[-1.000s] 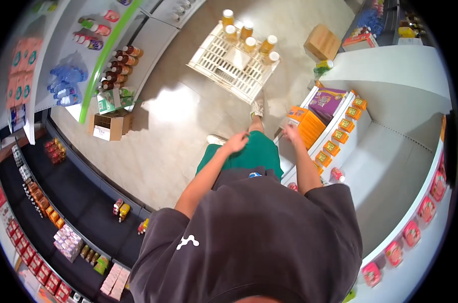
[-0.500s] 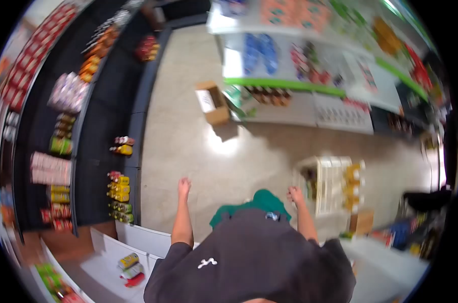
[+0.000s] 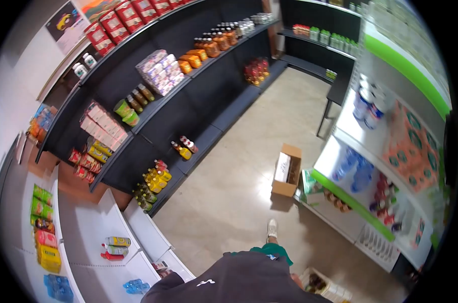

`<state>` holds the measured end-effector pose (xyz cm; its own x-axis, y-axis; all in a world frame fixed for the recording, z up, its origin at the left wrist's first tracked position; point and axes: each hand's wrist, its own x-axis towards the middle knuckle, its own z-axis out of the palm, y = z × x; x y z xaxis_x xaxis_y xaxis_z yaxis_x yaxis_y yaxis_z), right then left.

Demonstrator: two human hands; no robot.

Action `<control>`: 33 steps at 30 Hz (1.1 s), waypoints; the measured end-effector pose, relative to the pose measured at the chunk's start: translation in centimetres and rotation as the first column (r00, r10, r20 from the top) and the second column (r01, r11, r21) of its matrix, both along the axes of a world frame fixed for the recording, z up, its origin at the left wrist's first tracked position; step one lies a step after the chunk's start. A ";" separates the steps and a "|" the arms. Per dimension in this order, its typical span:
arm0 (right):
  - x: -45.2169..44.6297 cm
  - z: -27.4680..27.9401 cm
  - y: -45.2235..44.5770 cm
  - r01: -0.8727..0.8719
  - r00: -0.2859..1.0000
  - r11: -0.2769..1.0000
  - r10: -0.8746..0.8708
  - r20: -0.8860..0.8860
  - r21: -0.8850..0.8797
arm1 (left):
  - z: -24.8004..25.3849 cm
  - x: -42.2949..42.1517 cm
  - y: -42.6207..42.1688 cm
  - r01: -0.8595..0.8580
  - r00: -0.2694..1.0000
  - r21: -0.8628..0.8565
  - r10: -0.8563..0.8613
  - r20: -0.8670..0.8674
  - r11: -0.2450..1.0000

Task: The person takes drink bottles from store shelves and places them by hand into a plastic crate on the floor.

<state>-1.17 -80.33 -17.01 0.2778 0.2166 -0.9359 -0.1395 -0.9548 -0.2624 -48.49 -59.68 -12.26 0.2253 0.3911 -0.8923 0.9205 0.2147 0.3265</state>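
Note:
My left hand is out of the picture, hidden below or behind the dark shirt (image 3: 239, 280). A small patch of skin from my right hand or forearm (image 3: 296, 280) shows beside the green shorts (image 3: 274, 250), with no fingers to make out. Close to it, at the bottom edge, is a cream plastic crate (image 3: 335, 291) with dark items inside. Ahead on the floor stands an open cardboard box (image 3: 284, 188) with a white label. One white shoe (image 3: 272, 229) is on the floor below that box.
Dark shelves (image 3: 209, 136) with bottles, cartons and red packs run along the left. White shelves (image 3: 335, 179) with green edging hold blue bottles and pink packs on the right. Low white shelving (image 3: 92, 217) is at the lower left. A dark table (image 3: 341, 91) stands at the back.
The view has swung round toward the dark shelves and the back aisle. The crate has moved to the bottom edge. My left hand has left the picture, and my right is mostly hidden.

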 end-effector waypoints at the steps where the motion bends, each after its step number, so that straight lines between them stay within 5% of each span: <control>1: 1.2 -0.3 1.5 0.011 0.998 0.994 -0.018 -0.065 -0.106 | 0.3 1.8 0.7 -0.004 1.000 0.035 0.004 0.017 0.999; 4: 4.0 -3.6 7.1 -0.016 0.981 0.951 -0.045 -0.189 -0.309 | 1.1 5.9 4.3 -0.072 0.995 0.177 0.057 0.085 0.982; 6: 9.3 -5.3 11.9 -0.014 0.952 0.991 -0.027 -0.306 -0.130 | 1.9 8.4 7.0 -0.132 0.986 0.276 0.097 0.138 0.952; 7: 11.5 -4.9 16.1 -0.109 0.984 0.989 0.093 -0.150 -0.099 | 1.9 9.1 8.3 -0.160 0.981 0.326 0.113 0.158 0.932; 8: 14.0 -7.2 20.5 -0.380 0.921 0.923 0.383 -0.072 0.050 | 1.9 9.8 9.6 -0.181 0.977 0.366 0.124 0.174 0.913; 9: 15.9 -6.9 26.4 -0.245 0.970 0.969 0.245 0.000 0.041 | 2.6 11.2 10.8 -0.196 0.973 0.399 0.129 0.189 0.896; 11: 18.4 -7.9 37.3 -0.084 0.995 0.879 0.097 -0.002 0.469 | 3.0 12.8 12.8 -0.206 0.971 0.460 0.122 0.205 0.863; 12: 19.5 -5.6 42.9 -0.191 0.981 0.763 0.156 0.111 0.618 | 3.1 13.5 13.7 -0.191 0.973 0.482 0.101 0.208 0.855; 14: 19.8 -0.7 52.1 -0.014 0.989 0.699 0.113 -0.091 0.715 | 2.2 14.2 15.6 -0.172 0.973 0.506 0.066 0.220 0.845; 16: 17.3 9.1 58.2 -0.013 0.996 0.745 0.066 -0.054 0.667 | -0.8 14.0 18.4 -0.197 0.956 0.465 0.063 0.288 0.863; 18: 16.9 7.8 62.7 -0.057 0.995 0.686 0.099 -0.015 0.725 | -3.2 14.0 20.9 -0.210 0.930 0.421 0.048 0.364 0.882; 20: 15.7 5.2 65.3 -0.081 0.996 0.697 0.079 0.036 0.712 | -5.0 14.2 24.0 -0.119 0.993 0.310 0.116 0.026 0.943; 21: 15.0 4.1 65.8 -0.157 0.986 0.720 0.151 0.068 0.676 | -5.4 14.2 25.9 -0.129 0.992 0.314 0.119 0.050 0.941; 22: 14.9 2.3 65.5 -0.236 0.969 0.738 0.226 0.099 0.632 | -5.2 14.2 27.4 -0.307 0.949 0.345 0.314 0.035 0.887; 23: 16.6 -6.1 64.4 -0.405 0.913 0.744 0.305 0.270 0.532 | -5.2 13.9 28.6 -0.474 0.865 0.368 0.501 0.026 0.800; 24: 16.8 -9.7 62.2 -0.481 0.876 0.646 0.337 0.345 0.592 | -10.3 11.4 30.2 -0.032 0.999 0.453 0.036 0.000 0.891; 25: 15.6 -3.4 60.9 -0.690 0.722 0.618 0.621 0.303 0.376 | -8.7 11.4 33.1 -0.321 0.945 0.292 0.327 0.029 0.901; 26: 14.3 -1.3 60.7 -0.783 0.622 0.575 0.718 0.313 0.238 | -6.5 11.7 36.1 -0.597 0.795 0.173 0.606 0.001 0.783; 28: 13.2 0.6 60.9 -0.835 0.540 0.546 0.785 0.305 0.073 | -6.4 9.0 42.7 -0.072 0.997 0.137 0.069 0.031 0.988; 30: 12.4 2.1 62.5 -0.856 0.487 0.516 0.817 0.311 -0.016 | -8.4 6.8 47.6 -0.612 0.789 0.192 0.577 0.209 0.768; 32: 11.6 3.2 65.6 -0.870 0.447 0.491 0.829 0.336 -0.053 | -6.2 6.4 52.4 -0.850 0.522 0.261 0.798 0.301 0.458; 33: 10.6 3.6 68.2 -0.871 0.441 0.488 0.826 0.351 -0.055 | -5.2 5.8 55.0 -0.801 0.591 0.365 0.727 0.350 0.475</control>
